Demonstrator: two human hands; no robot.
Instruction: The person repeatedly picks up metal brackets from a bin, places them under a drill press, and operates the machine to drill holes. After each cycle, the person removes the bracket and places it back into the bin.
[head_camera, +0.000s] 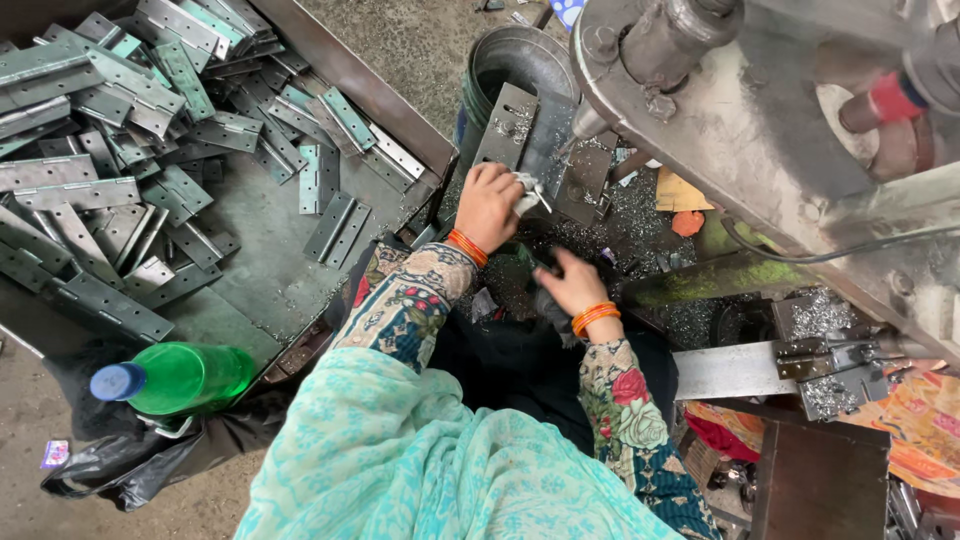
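Soft, even daylight, fairly bright, no hard glare. Pale sheen on the metal hinges (120, 150) far left and on the grey machine body (760, 120) far right. Deep shadow mid-frame under the machine, around the right hand (572, 285). Focus OK at centre; near teal shawl (400, 470) slightly soft. Wide-angle bend at edges, esp. the right side.

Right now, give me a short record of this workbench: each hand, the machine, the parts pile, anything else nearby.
left hand: holds a hinge plate flat under the drill bit, white rag in its grip
right hand: lower, resting among metal shavings
machine: drill press, top right
parts pile: hinges heaped in a metal tray, left
nearby: green bottle with blue cap, bottom left
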